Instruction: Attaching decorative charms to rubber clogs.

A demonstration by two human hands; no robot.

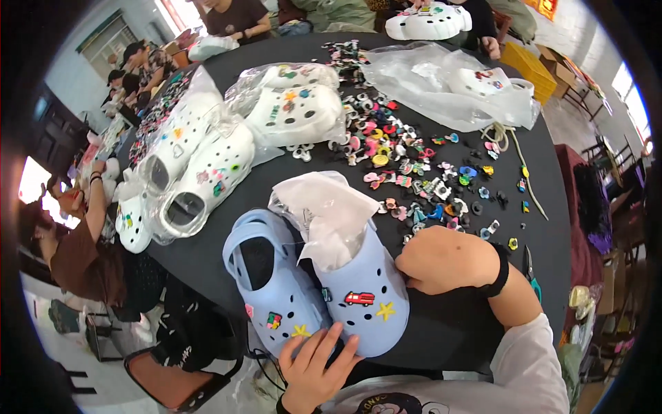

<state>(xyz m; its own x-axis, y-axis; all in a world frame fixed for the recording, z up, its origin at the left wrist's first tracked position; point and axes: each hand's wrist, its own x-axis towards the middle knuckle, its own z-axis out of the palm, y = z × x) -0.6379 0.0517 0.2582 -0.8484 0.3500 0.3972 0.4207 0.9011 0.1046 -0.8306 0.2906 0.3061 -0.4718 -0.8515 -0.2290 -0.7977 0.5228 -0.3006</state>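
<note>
A pair of light-blue clogs lies in front of me at the table's near edge, toes toward me. The left clog (276, 303) carries small charms and a yellow starfish; the right clog (369, 324) has a red fire-truck charm (359, 298) and another yellow starfish charm (385, 311). White wrapping (331, 214) sticks out of the right clog's heel opening. My left hand (317, 369) is open, its fingers laid over both toes. Beside the right clog's outer side, my right hand (448, 259) is closed with curled fingers; whatever they hold is hidden.
Loose shoe charms (386, 145) are heaped across the black table (455, 338). Bagged white clogs (214, 165) stand at the left, and a plastic bag with a white clog (479, 83) at the far right. Scissors (531, 272) lie by the right edge. Other people sit around the table.
</note>
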